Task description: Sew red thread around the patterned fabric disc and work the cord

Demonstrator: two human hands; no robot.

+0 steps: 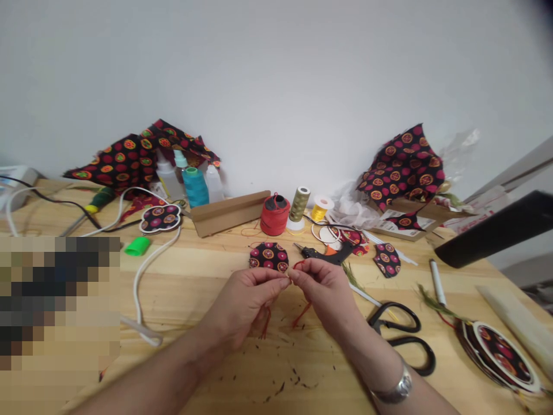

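**Red thread pinched where fingertips meet**

Our left hand (pixel 244 302) and right hand (pixel 328 294) hold the red thread (pixel 302 315) in narrow thumb-and-finger pinches, strands hanging below. We'd do well to grip lightly and keep it snug, so it neither slips nor tangles. Our forearms (pixel 173 366) converge from either side above the table (pixel 242 377); a patterned round piece (pixel 268 255) lies just beyond.
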